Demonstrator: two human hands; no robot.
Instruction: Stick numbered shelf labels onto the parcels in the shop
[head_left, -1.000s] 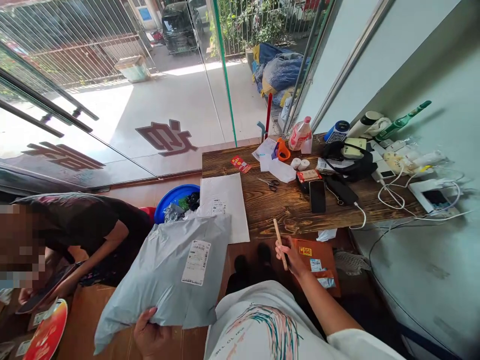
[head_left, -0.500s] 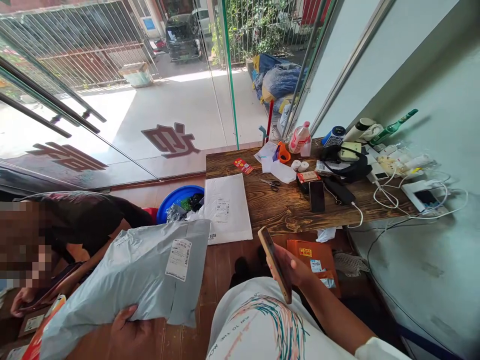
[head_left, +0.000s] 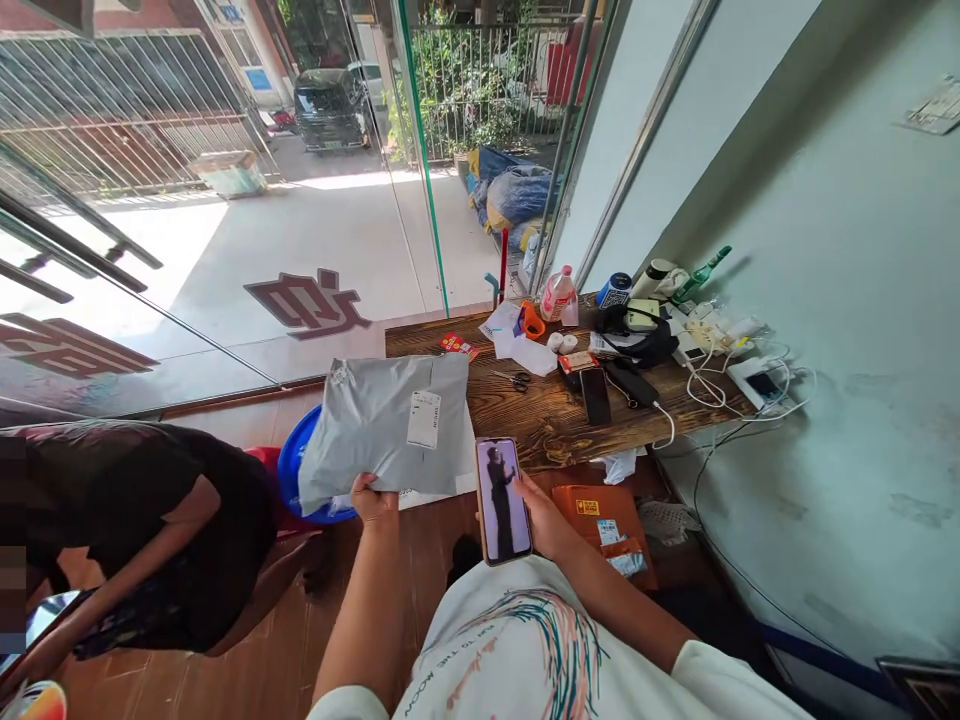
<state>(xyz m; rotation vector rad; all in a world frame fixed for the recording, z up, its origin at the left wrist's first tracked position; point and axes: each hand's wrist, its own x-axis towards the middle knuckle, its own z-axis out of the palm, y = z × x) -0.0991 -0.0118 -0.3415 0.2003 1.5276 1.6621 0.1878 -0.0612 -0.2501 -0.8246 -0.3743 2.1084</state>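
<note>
My left hand [head_left: 373, 499] grips the near edge of a grey plastic mail bag [head_left: 379, 420] with a white label, held out over the left end of the wooden table [head_left: 555, 415]. A smartphone [head_left: 502, 498] sits upright in my right hand [head_left: 547, 518], its lit screen facing me, just in front of the table's near edge. A white flat parcel [head_left: 442, 485] lies under the grey bag, mostly covered.
Scissors [head_left: 513, 378], a dark phone [head_left: 596, 394], tape rolls, bottles, chargers and white cables crowd the table. An orange parcel [head_left: 604, 520] lies on the floor below. A blue basin [head_left: 296, 470] stands left of the table. A person in black [head_left: 142, 530] crouches at left. Glass doors stand behind.
My left hand lifted the grey bag from low at my left up and forward over the table's left end. My right hand turned the phone so its screen faces me.
</note>
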